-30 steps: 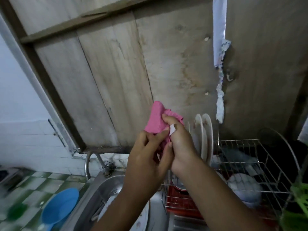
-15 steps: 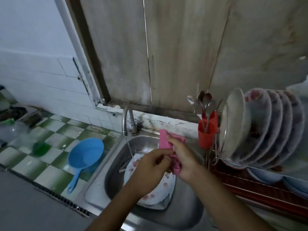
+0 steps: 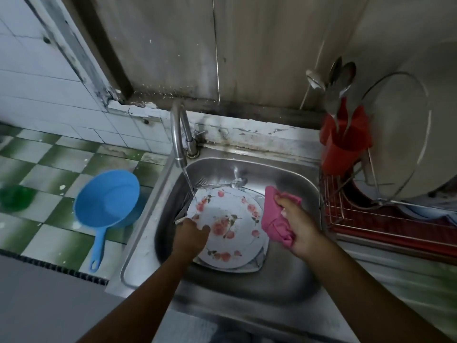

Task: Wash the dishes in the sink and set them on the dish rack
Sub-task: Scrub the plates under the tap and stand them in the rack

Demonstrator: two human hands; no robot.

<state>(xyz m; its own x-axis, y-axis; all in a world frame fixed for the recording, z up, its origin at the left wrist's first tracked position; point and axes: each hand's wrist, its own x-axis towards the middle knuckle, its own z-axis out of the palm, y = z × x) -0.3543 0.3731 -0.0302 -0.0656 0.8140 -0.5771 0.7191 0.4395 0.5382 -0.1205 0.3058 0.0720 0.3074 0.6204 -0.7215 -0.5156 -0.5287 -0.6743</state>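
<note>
Floral plate (image 3: 232, 214) and fork (image 3: 199, 182) in sink (image 3: 284, 174); spoons (image 3: 342, 75) in red cup (image 3: 343, 144).

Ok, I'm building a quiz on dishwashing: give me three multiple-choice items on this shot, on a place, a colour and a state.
1. Where does the blue scoop lie? A. on a stove B. on the tiled counter left of the sink C. on a shelf
2. What colour is the cloth in the right hand? A. pink B. yellow C. white
3. The tap is: A. off B. running onto the plate C. wrapped in the cloth
Answers: B, it rests on the checked tiles; A, pink folds show in its grip; B, a stream falls from spout to plate.
</note>
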